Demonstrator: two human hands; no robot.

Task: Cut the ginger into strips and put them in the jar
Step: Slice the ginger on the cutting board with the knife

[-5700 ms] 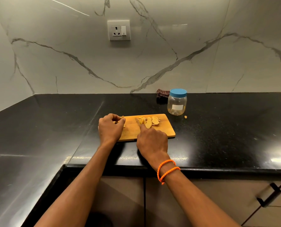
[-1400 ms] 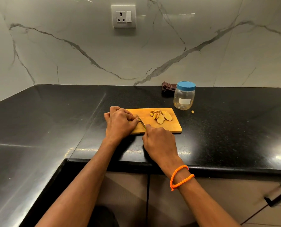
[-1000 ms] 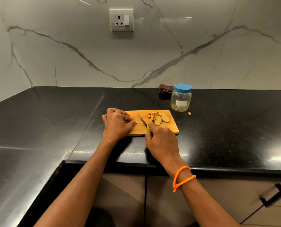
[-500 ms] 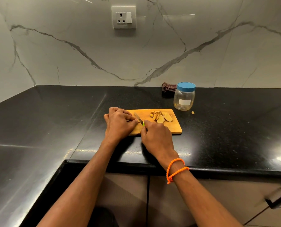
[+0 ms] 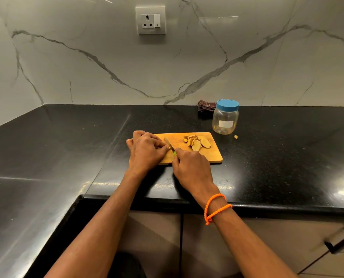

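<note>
Now the left hand (image 5: 146, 150) curls its fingers (image 5: 161, 146) over a ginger piece hidden beneath them on the cutting board (image 5: 213, 155), while the right hand (image 5: 191, 167) grips a green-handled knife (image 5: 169, 145), blade beside those fingertips. Ginger slices (image 5: 197, 142) lie at the board's far right; the lidded jar (image 5: 225, 117) stands just beyond on the black counter (image 5: 277, 157).

Knife (image 5: 168, 144) blade back beside left hand (image 5: 145, 152) fingers.

Wall socket (image 5: 150, 20), dark cloth (image 5: 205, 106)
</note>
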